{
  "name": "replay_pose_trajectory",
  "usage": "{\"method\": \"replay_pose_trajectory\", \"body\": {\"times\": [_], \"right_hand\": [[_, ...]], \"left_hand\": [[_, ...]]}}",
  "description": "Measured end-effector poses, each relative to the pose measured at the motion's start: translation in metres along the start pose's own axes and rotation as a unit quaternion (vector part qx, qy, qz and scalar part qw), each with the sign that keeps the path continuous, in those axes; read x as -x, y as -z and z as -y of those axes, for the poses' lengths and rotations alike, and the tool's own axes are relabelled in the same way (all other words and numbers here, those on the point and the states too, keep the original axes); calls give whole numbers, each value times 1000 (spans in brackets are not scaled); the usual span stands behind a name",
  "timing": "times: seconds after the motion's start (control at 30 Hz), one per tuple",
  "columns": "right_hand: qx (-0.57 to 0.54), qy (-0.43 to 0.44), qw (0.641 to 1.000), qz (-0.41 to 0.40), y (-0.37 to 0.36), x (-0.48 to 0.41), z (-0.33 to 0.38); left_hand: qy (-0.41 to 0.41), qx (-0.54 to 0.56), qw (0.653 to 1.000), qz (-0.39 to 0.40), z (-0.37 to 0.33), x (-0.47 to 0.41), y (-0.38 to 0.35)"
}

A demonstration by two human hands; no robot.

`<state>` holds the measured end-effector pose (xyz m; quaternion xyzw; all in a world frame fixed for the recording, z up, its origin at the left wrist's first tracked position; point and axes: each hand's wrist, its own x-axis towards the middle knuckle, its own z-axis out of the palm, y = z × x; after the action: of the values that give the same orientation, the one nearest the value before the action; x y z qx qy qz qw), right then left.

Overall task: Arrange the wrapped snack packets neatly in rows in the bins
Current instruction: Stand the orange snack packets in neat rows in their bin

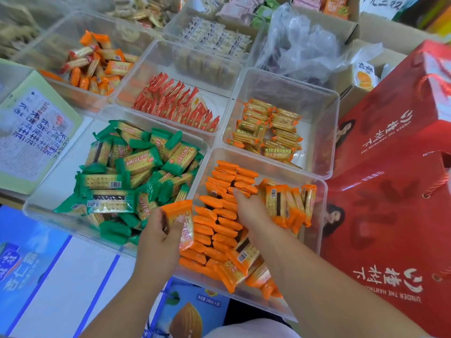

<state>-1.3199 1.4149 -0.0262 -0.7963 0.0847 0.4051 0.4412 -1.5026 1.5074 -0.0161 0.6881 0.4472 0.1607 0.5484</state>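
Observation:
A clear plastic bin [317,215] in front of me holds orange snack packets [220,191] standing on edge in rows, with a short upright row at its right side and loose ones lying at its near end. My left hand [158,236] grips a small stack of orange packets [180,215] at the bin's left wall. Inside the bin, my right hand [251,207] has its fingers curled down onto the middle rows of packets. Whether it grasps any packet is hidden by the fingers.
To the left, a clear bin [41,191] holds jumbled green packets [129,172]. Bins behind hold red packets [175,101], yellow packets [268,130] and mixed orange ones [95,62]. Red gift boxes [390,191] stand at the right, blue cartons [31,264] near left.

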Motion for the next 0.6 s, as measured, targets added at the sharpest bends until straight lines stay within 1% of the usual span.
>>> {"method": "replay_pose_trajectory", "body": {"times": [0.1, 0.13, 0.2, 0.23, 0.27, 0.33, 0.37, 0.4, 0.47, 0.5, 0.57, 0.6], "right_hand": [[9, 74, 997, -36, 4, 4, -7], [45, 119, 990, -57, 5, 8, -10], [121, 239, 958, -100, 4, 23, -11], [127, 299, 942, -80, 3, 31, -9], [109, 340, 934, -17, 3, 38, -5], [68, 362, 920, 133, 4, 47, 5], [80, 376, 908, 166, 6, 46, 10], [111, 390, 899, 164, 9, 42, 15], [151, 400, 898, 106, 17, 32, 24], [142, 396, 905, 63, 21, 26, 27], [85, 380, 920, -42, 31, 15, 29], [50, 374, 922, -92, 35, 10, 30]], "left_hand": [[-5, 6, 1000, 2, -5, -2, 3], [-16, 1, 1000, -8, -8, -3, 4], [-57, -20, 998, -23, -16, -5, 4], [-75, -26, 997, -14, -23, -6, 4], [-87, -32, 996, 4, -31, -8, 2], [-108, -46, 992, 53, -43, -15, -3], [-118, -57, 989, 72, -47, -20, -8], [-127, -68, 986, 82, -48, -25, -12], [-138, -94, 983, 83, -48, -31, -24], [-138, -116, 980, 80, -45, -32, -29], [-151, -199, 964, 90, -36, -31, -39], [-160, -266, 944, 113, -32, -30, -43]]}}
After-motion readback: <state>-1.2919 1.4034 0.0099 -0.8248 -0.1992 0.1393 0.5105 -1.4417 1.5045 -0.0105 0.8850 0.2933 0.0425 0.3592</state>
